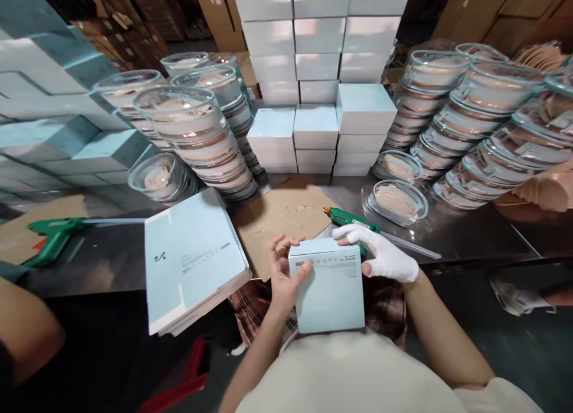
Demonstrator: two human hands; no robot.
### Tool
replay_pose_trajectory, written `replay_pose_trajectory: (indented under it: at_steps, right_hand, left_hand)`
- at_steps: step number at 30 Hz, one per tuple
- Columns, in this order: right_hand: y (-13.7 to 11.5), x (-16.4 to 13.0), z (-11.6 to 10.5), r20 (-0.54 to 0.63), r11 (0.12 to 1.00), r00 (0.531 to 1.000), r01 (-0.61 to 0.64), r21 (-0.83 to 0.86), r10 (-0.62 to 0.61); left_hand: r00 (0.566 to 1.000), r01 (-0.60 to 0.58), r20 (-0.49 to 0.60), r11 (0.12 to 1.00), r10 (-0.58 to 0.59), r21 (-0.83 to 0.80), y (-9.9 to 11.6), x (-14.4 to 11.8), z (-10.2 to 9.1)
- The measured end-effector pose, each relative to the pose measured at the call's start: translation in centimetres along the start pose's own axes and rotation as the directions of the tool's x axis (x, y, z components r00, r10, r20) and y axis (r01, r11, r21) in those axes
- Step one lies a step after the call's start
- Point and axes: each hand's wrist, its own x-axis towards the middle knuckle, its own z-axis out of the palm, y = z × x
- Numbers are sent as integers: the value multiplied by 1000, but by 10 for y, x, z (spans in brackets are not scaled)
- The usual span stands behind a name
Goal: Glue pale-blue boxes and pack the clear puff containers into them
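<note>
A pale blue cardboard box (pixel 331 293) is held upright in front of my chest, its printed face toward me. My bare left hand (pixel 283 270) grips its left edge, fingers over the top corner. My right hand (pixel 382 253), in a white glove, grips its upper right corner. A green glue gun (pixel 347 217) lies on the table just behind my right hand, its clear glue stick pointing right. A brown cardboard mat (pixel 282 222) with glue crumbs lies behind the box.
A pile of flat pale blue box blanks (pixel 192 261) lies at my left. Stacks of lidded glass bowls (pixel 197 132) flank both sides, one bowl (pixel 396 201) near the gun. Finished boxes (pixel 316 126) are piled behind. A second green glue gun (pixel 56 237) and another person's arm (pixel 24 329) are at far left.
</note>
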Motion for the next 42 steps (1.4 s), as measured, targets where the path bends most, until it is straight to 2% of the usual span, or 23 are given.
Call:
replay_pose_trajectory:
  at_steps: [4,10,11,13,15,17,19,21,23,24,26,27,28,29,31,33,35,36,38,40,42]
  right_hand:
    - [-5,10,4,56,972,994,107,-209,-98]
    - [-1,9,6,78,973,988,147,-177,-135]
    - [1,6,9,47,971,989,144,-190,-137]
    - [8,1,18,-87,968,984,132,-214,-153]
    - [17,-3,30,-269,968,946,123,-220,-182]
    - [25,-4,40,-393,968,897,120,-218,-200]
    - [32,-1,44,-422,971,885,119,-205,-198]
    - [37,0,40,-374,978,914,92,-188,-158]
    - [40,-2,33,-351,975,929,43,-217,-119]
    - [41,-6,31,-372,966,921,16,-259,-115]
    - [45,-18,31,-405,913,895,6,-407,-186]
    - [48,-24,34,-371,862,891,44,-505,-262]
    - [52,-30,37,-285,792,900,98,-603,-329]
    - [54,-33,40,-160,706,912,173,-686,-378]
    - [55,-31,40,84,538,902,325,-778,-423]
    - [47,-14,29,188,421,868,399,-814,-459]
    - [27,22,7,150,349,829,382,-856,-539]
    - [14,46,-7,88,331,819,324,-886,-566]
    - [-13,104,-33,-72,292,821,118,-949,-566]
    - [-38,168,-53,-157,191,841,-65,-979,-518]
    - [-53,225,-68,-170,72,888,-154,-985,-426]
  left_hand:
    - [993,-86,89,992,77,95,5,2,-4]
    - [997,-57,54,994,52,97,7,-3,-1]
    - [998,-37,48,996,33,84,6,-3,0]
    - [1000,3,24,999,-4,54,3,-2,1]
    - [1000,22,-8,999,-22,36,1,-1,2]
    - [999,28,-31,999,-27,36,-1,1,4]
    - [999,32,-37,998,-31,44,-3,2,5]
    - [998,44,-50,998,-41,49,-3,3,5]
    - [991,59,-123,998,-54,35,-1,7,2]
    - [979,70,-191,997,-65,19,0,11,0]
    - [930,107,-352,994,-111,-30,6,22,-6]
    - [899,129,-414,990,-144,-64,9,28,-9]
    - [877,153,-445,983,-181,-99,13,35,-12]
    - [873,176,-438,976,-215,-128,18,41,-13]
    - [902,209,-345,963,-257,-172,25,51,-13]
    - [939,166,-264,964,-219,-209,30,57,-10]
    - [951,21,-296,976,-86,-217,31,57,-8]
    - [943,-68,-332,979,1,-192,30,55,-8]
    - [924,-182,-359,978,135,-101,27,48,-7]
    - [933,-202,-306,979,189,-14,24,40,-6]
    - [948,-209,-230,976,218,66,24,29,-4]
